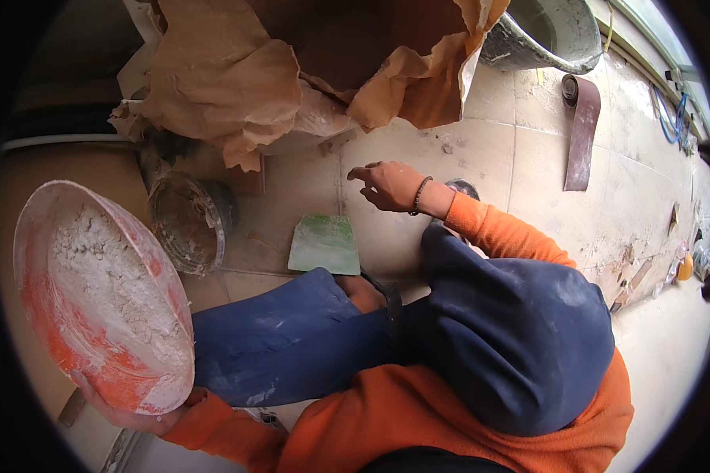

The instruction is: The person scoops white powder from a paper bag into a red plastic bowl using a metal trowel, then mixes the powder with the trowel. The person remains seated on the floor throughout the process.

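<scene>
My left hand (121, 411) grips the lower rim of a powder-dusted orange bowl (154, 355), tilted at the far left of the view. Inside it lies lumpy whitish powder (103, 278). Bare and with a bracelet at the wrist, my right hand (390, 184) hangs over the tiled floor, fingers loosely bent and holding nothing. A large torn brown paper sack (225, 77) stands open above it; its inside is dark. Below my right hand, a green sheet-like piece (324, 243) with a whitish coating lies on the floor.
A crusted round bucket (213, 236) stands beside the bowl. Farther off are a larger dirty bucket (509, 47) and a partly unrolled brown abrasive strip (583, 136). Blue cord (677, 121) lies by the wall at right. Debris (630, 284) is scattered over the floor tiles (479, 154).
</scene>
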